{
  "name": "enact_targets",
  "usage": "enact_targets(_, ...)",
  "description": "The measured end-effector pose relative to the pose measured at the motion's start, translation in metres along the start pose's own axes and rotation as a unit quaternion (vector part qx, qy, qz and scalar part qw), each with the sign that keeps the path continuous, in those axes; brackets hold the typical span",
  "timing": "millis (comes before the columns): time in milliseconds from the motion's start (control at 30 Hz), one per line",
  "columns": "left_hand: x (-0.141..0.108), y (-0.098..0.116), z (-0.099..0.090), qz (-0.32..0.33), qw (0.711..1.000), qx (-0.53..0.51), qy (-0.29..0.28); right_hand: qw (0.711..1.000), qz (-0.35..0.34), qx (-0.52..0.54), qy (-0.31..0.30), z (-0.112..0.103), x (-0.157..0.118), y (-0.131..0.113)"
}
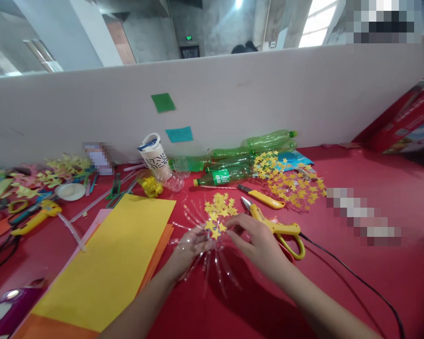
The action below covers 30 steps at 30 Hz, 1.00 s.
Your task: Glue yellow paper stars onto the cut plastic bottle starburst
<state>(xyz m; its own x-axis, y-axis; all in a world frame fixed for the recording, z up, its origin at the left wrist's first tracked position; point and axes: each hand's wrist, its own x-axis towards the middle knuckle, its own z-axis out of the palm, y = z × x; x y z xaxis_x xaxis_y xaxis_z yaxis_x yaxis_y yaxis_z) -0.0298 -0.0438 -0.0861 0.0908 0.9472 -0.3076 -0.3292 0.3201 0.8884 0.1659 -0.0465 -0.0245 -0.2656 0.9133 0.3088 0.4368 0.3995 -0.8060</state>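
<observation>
Star-topped plastic piece (216,230) | over the red tabletop (367,174), front centre | left hand (192,242): fingers closed on its side | right hand (257,238): fingers bent beside it, cannot tell whether pinching | yellow paper (116,259) lies left

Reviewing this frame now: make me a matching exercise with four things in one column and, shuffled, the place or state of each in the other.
Things
1. star cluster
2. top yellow sheet
3. labelled green bottle
4. blue square

Places and states
A. lying on its side
B. on the white partition, below the green square
C. between the left hand and the right hand
D. over orange paper

Right pairs: 1-C, 2-D, 3-A, 4-B
</observation>
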Motion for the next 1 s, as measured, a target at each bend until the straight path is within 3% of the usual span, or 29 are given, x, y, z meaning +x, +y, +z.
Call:
enact_targets(133, 0.003, 0.01, -0.015, -0.038, 0.996, 0.059, -0.056, 1.0, 0.005, -0.013, 0.001, 0.011, 0.005, 0.012)
enact_targets(267, 0.002, 0.044, -0.038, -0.073, 0.982, 0.139, -0.107, 0.999, 0.016, -0.032, -0.018, 0.016, 0.009, 0.027)
enact_targets(433, -0.008, 0.077, -0.052, -0.06, 0.977, 0.182, -0.095, 0.999, 0.014, -0.036, -0.022, 0.021, 0.013, 0.03)
enact_targets(633, -0.008, 0.069, -0.045, -0.026, 0.983, 0.178, -0.036, 0.999, 0.0, -0.029, -0.032, 0.019, 0.022, 0.018)
enact_targets(867, -0.006, 0.065, -0.054, -0.029, 0.984, 0.176, -0.023, 0.978, 0.016, -0.198, 0.059, -0.03, 0.042, 0.031)
enact_targets(1000, -0.005, 0.067, -0.055, -0.038, 0.983, 0.175, -0.026, 0.96, -0.007, -0.279, 0.003, -0.039, 0.063, 0.048)
